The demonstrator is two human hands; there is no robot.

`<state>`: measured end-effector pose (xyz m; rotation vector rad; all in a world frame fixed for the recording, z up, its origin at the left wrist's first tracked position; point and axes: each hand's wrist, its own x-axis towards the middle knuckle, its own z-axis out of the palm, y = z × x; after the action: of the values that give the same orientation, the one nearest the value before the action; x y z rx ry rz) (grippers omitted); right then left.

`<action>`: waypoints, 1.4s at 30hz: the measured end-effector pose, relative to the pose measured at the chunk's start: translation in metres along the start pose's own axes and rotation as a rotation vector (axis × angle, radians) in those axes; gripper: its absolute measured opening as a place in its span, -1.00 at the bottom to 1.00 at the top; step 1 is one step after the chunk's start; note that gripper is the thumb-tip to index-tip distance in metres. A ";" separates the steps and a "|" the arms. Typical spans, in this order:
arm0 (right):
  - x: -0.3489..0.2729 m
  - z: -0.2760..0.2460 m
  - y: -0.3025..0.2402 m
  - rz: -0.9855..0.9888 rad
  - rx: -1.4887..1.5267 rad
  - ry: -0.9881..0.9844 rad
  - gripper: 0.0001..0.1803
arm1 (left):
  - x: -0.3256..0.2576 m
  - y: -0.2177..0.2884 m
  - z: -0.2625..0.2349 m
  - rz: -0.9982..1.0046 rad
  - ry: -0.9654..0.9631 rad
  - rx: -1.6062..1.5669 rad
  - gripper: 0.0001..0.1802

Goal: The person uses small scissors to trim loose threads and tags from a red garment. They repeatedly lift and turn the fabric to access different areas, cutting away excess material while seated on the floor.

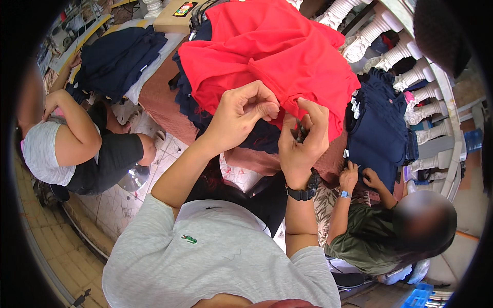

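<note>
A bright red garment [267, 46] is heaped over dark navy cloth in front of me. At its near edge my left hand [241, 115] is closed, thumb and fingertips pinched together; what lies between them is too small to make out. Close beside it, my right hand [308, 138], with a black watch on the wrist, is curled around a small dark metal tool that looks like thread snips [298, 131]. The fingertips of the right hand touch the bunched red edge. Its palm hides most of the tool.
Folded navy garments [377, 120] lie at right, where a co-worker's hands [349, 177] rest by them. Another person [77, 138] sits at left near a navy pile [120, 59]. White balusters [382, 31] line the right side. A cardboard box [174, 15] stands at the back.
</note>
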<state>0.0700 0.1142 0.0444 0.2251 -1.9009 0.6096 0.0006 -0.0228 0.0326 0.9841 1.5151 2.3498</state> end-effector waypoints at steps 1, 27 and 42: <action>0.004 -0.006 -0.003 -0.007 -0.030 -0.051 -0.45 | -0.001 0.001 0.000 -0.038 -0.031 0.032 -0.88; -0.002 -0.023 -0.017 0.172 -0.027 -0.181 -0.58 | -0.014 -0.015 0.011 0.116 0.110 0.173 -0.85; -0.016 -0.009 -0.049 1.006 0.701 -0.450 -0.57 | -0.022 -0.024 -0.001 0.074 0.172 -0.014 -0.86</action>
<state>0.1043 0.0753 0.0470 -0.2056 -2.0802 2.0453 0.0121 -0.0226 0.0026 0.8682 1.5434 2.5517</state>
